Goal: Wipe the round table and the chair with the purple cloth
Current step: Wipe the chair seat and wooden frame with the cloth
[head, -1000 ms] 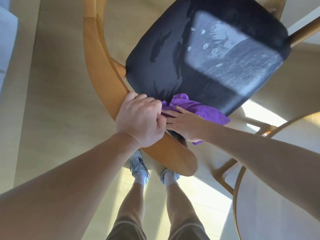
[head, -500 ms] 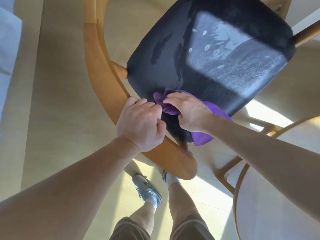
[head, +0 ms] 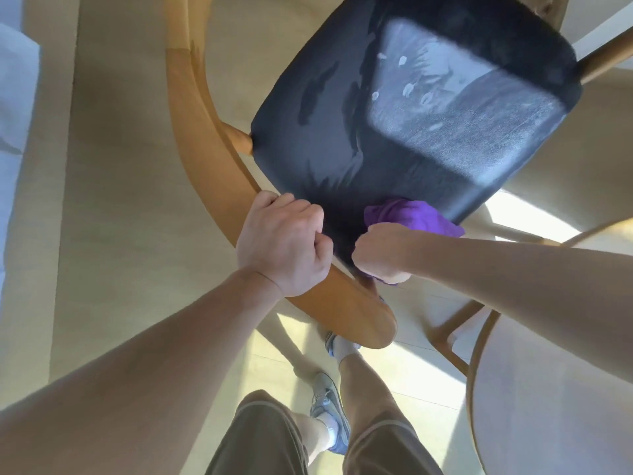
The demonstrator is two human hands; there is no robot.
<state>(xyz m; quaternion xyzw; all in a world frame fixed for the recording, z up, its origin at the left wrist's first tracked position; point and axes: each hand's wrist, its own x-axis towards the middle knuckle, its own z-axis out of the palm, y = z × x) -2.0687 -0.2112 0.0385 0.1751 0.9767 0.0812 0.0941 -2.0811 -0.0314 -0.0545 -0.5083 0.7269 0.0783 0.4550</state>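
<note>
Chair [head: 212, 138] wiping is underway — right hand [head: 380, 255] is clutching the purple cloth [head: 411, 216] at the seat's near edge, left hand [head: 281, 241] clamping the backrest. Damp streaks are marking the seat; the round table [head: 479, 354] — whether wiped — cannot be judged.

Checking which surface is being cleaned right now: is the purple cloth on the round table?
No, the purple cloth is held by the right hand against the chair's dark seat, apart from the round table.

Chair backrest [head: 205, 173]: smooth wood under my left hand [head: 282, 246].
Seat [head: 411, 125]: dark matt fabric.
Cloth [head: 411, 216]: soft purple textile on the seat edge.
</note>
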